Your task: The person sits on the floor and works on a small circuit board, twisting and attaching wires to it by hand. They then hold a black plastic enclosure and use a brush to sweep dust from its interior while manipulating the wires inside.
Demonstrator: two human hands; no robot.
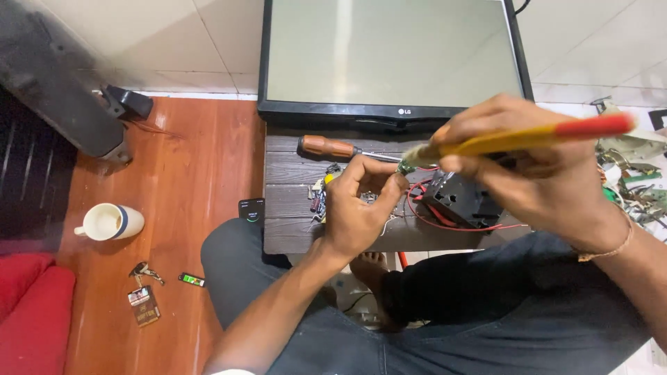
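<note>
My left hand [361, 205] pinches a small electronic part with wires over the dark wooden bench [292, 208]. Above and to its right, my right hand [535, 163] grips a yellow brush with a red handle end [514, 137], its bristle tip pointing left at what the left hand holds. A black box-shaped component with red wires [458, 201] rests on the bench just under the right hand. An orange-handled screwdriver [330, 147] lies along the far side of the bench.
A flat monitor [392, 59] stands at the bench's back edge. On the red-brown floor are a white mug [108, 222], a phone [251, 209], keys [144, 272] and a small green item [191, 280]. Loose parts clutter the right edge [636, 187]. A red cushion [31, 312] lies lower left.
</note>
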